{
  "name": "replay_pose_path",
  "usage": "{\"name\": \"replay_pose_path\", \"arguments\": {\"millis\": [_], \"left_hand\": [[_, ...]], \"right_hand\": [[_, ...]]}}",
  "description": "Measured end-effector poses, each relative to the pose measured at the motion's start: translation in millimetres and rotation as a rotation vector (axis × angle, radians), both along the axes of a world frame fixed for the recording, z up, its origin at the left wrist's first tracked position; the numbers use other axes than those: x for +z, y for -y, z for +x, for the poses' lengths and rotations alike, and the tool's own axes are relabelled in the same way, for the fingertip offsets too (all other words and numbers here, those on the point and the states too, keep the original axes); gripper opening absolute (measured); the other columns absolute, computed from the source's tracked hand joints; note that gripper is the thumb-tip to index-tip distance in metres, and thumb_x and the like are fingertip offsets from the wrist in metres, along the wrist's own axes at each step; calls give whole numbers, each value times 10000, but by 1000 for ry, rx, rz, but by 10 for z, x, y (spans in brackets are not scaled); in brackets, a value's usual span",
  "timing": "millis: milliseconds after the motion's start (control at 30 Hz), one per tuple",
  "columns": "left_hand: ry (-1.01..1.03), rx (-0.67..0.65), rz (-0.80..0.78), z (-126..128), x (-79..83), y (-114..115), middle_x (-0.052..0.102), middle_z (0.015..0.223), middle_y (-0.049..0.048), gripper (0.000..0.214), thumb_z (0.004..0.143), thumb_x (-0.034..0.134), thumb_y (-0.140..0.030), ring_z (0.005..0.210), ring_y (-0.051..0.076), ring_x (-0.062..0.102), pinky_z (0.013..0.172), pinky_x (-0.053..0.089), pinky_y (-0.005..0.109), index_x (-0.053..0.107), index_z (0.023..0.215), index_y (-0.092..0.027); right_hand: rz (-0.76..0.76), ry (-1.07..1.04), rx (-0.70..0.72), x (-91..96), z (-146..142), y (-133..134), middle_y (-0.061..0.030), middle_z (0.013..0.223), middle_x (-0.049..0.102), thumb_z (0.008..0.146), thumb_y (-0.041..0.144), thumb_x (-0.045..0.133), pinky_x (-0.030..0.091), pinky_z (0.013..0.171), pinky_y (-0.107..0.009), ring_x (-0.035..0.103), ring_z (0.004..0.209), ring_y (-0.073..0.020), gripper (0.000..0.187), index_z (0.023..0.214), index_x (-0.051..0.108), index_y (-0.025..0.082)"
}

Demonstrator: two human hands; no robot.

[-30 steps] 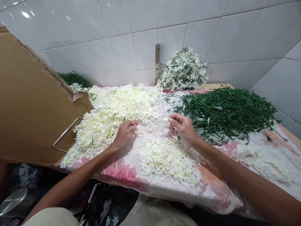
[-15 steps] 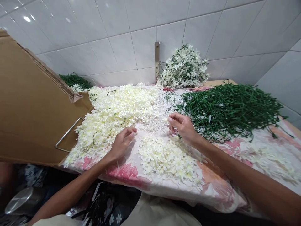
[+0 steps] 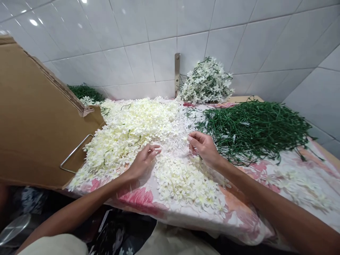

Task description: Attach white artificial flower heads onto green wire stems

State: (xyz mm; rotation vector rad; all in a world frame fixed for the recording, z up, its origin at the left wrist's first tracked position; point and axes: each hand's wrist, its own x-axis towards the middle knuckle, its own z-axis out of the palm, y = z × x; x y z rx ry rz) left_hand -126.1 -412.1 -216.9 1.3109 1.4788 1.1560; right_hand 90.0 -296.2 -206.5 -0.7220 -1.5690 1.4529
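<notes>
Over floral cloth (image 3: 140, 199) on counter: left hand (image 3: 145, 161) half-curled, nothing visibly held, just beside heap of cream artificial blossoms (image 3: 124, 134); right hand (image 3: 203, 148) with fingers (image 3: 193, 139) pinched at white flower sprigs (image 3: 175, 136), hold unclear; green stems (image 3: 255, 131) just beyond.

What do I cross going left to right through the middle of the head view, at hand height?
Cardboard sheet → heap of cream artificial blossoms → left hand → right hand → pile of green stems → white wall tiles
</notes>
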Motion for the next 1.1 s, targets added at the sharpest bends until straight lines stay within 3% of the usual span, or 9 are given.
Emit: {"name": "replay_pose_path", "arguments": {"millis": [100, 200, 300, 567, 700, 867, 1100], "left_hand": [[124, 21, -36, 70, -24, 131, 558, 1282, 122, 293, 877, 544, -470, 1216, 276, 548, 1045, 362, 439, 466, 813, -195], [188, -38, -48, 118, -36, 228, 565, 1285, 129, 277, 864, 575, -452, 1262, 275, 505, 1065, 345, 430, 481, 799, -199], [111, -120, -54, 123, 1, 238, 559, 1301, 132, 242, 887, 540, -439, 1270, 276, 487, 1063, 345, 447, 506, 812, -211], [-251, -71, 104, 106, 184, -164, 560, 1316, 107, 226, 896, 507, -428, 1252, 280, 490, 1037, 360, 460, 516, 828, -213], [-149, -146, 58, 160, 174, -290, 650, 1130, 120, 232, 913, 483, -421, 1033, 241, 630, 882, 469, 405, 506, 876, -193], [-173, -67, 205, 239, 178, -377, 637, 771, 45, 207, 888, 545, -369, 748, 171, 622, 734, 484, 315, 539, 841, -168], [-43, -116, 234, 411, 149, -444, 608, 715, 27, 242, 852, 601, -394, 669, 142, 602, 654, 485, 271, 570, 814, -157]], "right_hand": [[-6, 5, 1, 13, -7, 6, 63, 466, 471, 754, 415, 645, 305, 380, -218, 391, 381, -78, 260, 733, 556, 171], [10, 25, -5, 27, -13, 23, 58, 479, 469, 767, 402, 626, 300, 399, -221, 380, 403, -79, 243, 743, 562, 169], [16, 45, 7, 36, -11, 45, 51, 503, 468, 773, 389, 621, 314, 428, -227, 391, 435, -84, 230, 747, 566, 167], [65, 111, 13, -19, -5, 54, 37, 565, 476, 818, 384, 594, 334, 457, -232, 415, 485, -98, 217, 769, 589, 173], [89, 126, 0, -31, 2, 57, 43, 562, 469, 838, 397, 585, 329, 454, -228, 396, 476, -93, 228, 787, 599, 176], [30, 82, 67, -22, 0, 54, 51, 546, 475, 823, 420, 606, 329, 460, -221, 398, 466, -82, 264, 743, 573, 171], [-155, -37, 222, 7, -26, 88, 38, 577, 528, 752, 482, 678, 370, 487, -214, 448, 492, -79, 336, 756, 591, 158]]}}
